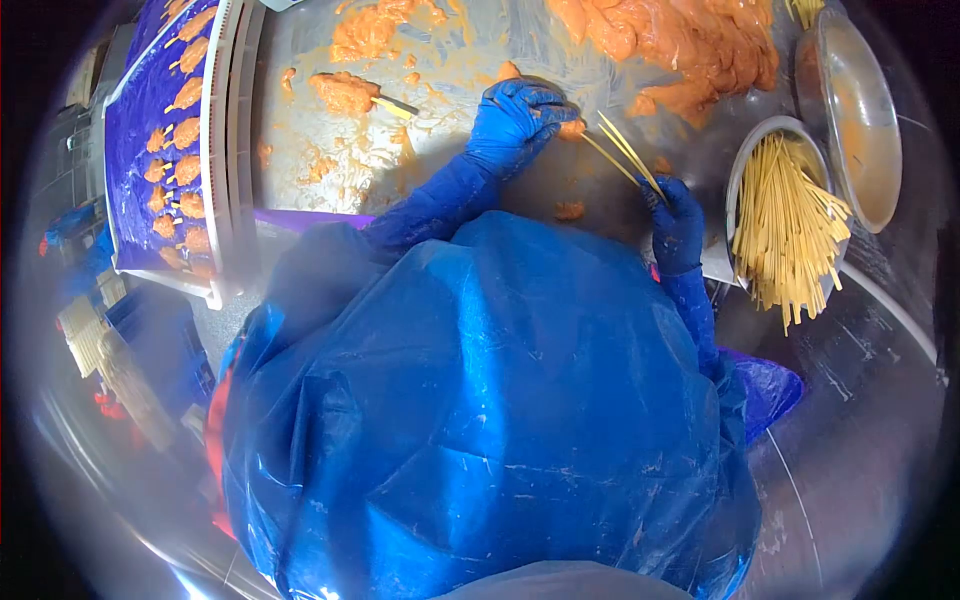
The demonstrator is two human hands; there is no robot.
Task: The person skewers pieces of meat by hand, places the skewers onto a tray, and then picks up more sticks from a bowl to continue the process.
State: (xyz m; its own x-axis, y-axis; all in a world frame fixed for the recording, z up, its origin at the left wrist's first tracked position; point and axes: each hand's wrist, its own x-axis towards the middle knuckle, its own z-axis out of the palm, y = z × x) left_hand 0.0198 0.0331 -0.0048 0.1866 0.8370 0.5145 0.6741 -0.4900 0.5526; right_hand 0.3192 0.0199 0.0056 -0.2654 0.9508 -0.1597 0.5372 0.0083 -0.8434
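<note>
Both of my hands are in blue gloves over the metal table. My left hand is curled, fingers closed on a small piece of orange marinated meat, which shows beyond the fingertips. Between the closed fingers of my right hand are a few wooden skewers, pointing up and to the left. The tip of one skewer is right at the meat piece in my left hand; another ends higher and apart from it. A skewered portion of meat lies on the table left of my hands.
A large heap of marinated meat covers the table's back right. At right, a container holds a thick bundle of wooden skewers, beside a metal bowl. A white-rimmed crate with purple lining holds rows of skewered meat at left.
</note>
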